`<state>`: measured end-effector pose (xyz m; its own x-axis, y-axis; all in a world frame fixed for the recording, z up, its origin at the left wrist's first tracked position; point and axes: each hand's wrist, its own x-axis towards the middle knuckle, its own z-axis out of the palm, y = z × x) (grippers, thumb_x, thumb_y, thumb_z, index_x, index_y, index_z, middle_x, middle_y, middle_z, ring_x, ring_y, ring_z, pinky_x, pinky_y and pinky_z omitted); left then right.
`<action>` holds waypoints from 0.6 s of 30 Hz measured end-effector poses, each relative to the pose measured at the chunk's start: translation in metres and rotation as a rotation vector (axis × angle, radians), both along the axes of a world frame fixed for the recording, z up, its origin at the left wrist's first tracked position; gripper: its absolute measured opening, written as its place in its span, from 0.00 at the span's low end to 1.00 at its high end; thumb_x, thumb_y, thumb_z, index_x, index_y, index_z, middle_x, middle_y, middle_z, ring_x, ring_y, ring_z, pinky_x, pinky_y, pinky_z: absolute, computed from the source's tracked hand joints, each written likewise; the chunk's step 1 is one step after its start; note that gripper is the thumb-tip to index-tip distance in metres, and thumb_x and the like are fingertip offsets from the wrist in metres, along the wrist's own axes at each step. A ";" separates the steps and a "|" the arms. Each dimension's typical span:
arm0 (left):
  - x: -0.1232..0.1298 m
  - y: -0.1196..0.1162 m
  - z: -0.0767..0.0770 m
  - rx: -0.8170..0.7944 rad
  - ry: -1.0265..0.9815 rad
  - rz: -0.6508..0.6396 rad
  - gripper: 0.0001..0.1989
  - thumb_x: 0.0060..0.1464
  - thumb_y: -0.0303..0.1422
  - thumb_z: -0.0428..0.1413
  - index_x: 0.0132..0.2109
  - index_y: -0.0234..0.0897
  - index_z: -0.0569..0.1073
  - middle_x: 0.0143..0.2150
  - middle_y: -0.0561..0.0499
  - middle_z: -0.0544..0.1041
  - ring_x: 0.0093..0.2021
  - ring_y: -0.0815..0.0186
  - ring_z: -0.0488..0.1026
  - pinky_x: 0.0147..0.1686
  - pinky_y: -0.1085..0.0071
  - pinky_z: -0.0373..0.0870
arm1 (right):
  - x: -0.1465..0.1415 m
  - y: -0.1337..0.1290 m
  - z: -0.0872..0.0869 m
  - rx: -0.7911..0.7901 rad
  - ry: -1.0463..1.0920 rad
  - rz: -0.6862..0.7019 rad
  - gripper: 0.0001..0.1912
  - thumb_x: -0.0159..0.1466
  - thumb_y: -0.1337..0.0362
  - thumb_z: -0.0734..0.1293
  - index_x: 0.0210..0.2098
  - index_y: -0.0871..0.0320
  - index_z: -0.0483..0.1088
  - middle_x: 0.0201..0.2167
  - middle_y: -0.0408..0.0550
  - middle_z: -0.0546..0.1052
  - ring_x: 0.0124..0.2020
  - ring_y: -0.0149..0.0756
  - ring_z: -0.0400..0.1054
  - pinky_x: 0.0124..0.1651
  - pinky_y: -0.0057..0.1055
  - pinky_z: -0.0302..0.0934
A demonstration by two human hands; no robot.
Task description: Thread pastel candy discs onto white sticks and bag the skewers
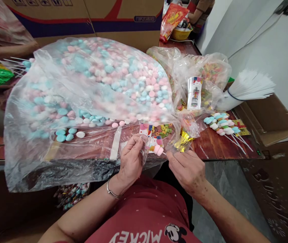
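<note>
Clear wrapper (144,153) is pinched by the left hand (132,156), thumb against index. Stick of a pink marshmallow skewer (158,150) is gripped by the right hand (186,168); skewer is held over the table's (204,144) near edge, between both hands. Gold ties (183,141) are bunched just past the right hand. More skewers (221,124) are piled toward the table's near right corner.

Glossy, crinkled plastic gleams across the big bag (83,87), over a smooth wood-look tabletop (199,142). Gold ties (183,140) flash metallic; skewered pink sweets (158,150) look matt
</note>
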<state>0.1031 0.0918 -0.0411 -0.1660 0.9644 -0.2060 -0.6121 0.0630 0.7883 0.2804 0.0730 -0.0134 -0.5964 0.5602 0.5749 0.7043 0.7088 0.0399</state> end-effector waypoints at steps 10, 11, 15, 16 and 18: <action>0.000 0.003 -0.006 0.152 0.255 0.017 0.11 0.58 0.40 0.57 0.31 0.39 0.70 0.35 0.52 0.68 0.34 0.67 0.64 0.36 0.74 0.67 | -0.021 0.001 -0.007 -0.012 0.043 -0.042 0.08 0.67 0.73 0.60 0.41 0.65 0.72 0.23 0.46 0.72 0.25 0.32 0.63 0.31 0.35 0.51; -0.001 0.003 -0.008 0.152 0.291 0.012 0.11 0.58 0.40 0.56 0.32 0.39 0.70 0.35 0.52 0.68 0.34 0.67 0.64 0.36 0.74 0.67 | -0.023 0.002 -0.009 -0.010 0.053 -0.052 0.08 0.67 0.73 0.60 0.40 0.64 0.72 0.21 0.44 0.71 0.24 0.32 0.62 0.30 0.35 0.51; -0.003 0.004 -0.017 0.189 0.375 0.005 0.12 0.59 0.40 0.56 0.31 0.38 0.70 0.38 0.51 0.69 0.37 0.67 0.66 0.39 0.73 0.66 | -0.029 0.004 -0.018 -0.022 0.077 -0.081 0.09 0.67 0.74 0.60 0.38 0.62 0.72 0.20 0.42 0.70 0.23 0.32 0.61 0.29 0.34 0.51; -0.004 0.005 -0.019 0.189 0.390 -0.005 0.12 0.59 0.40 0.56 0.31 0.38 0.70 0.38 0.51 0.70 0.37 0.67 0.66 0.40 0.73 0.66 | -0.030 0.004 -0.020 -0.026 0.085 -0.090 0.09 0.66 0.74 0.60 0.38 0.62 0.72 0.20 0.42 0.70 0.23 0.32 0.61 0.29 0.34 0.51; -0.006 0.007 -0.022 0.182 0.414 -0.046 0.12 0.59 0.41 0.56 0.31 0.38 0.71 0.38 0.50 0.71 0.38 0.66 0.67 0.41 0.72 0.67 | -0.030 0.005 -0.023 -0.044 0.109 -0.103 0.09 0.66 0.74 0.60 0.40 0.62 0.72 0.22 0.43 0.72 0.24 0.32 0.62 0.30 0.34 0.53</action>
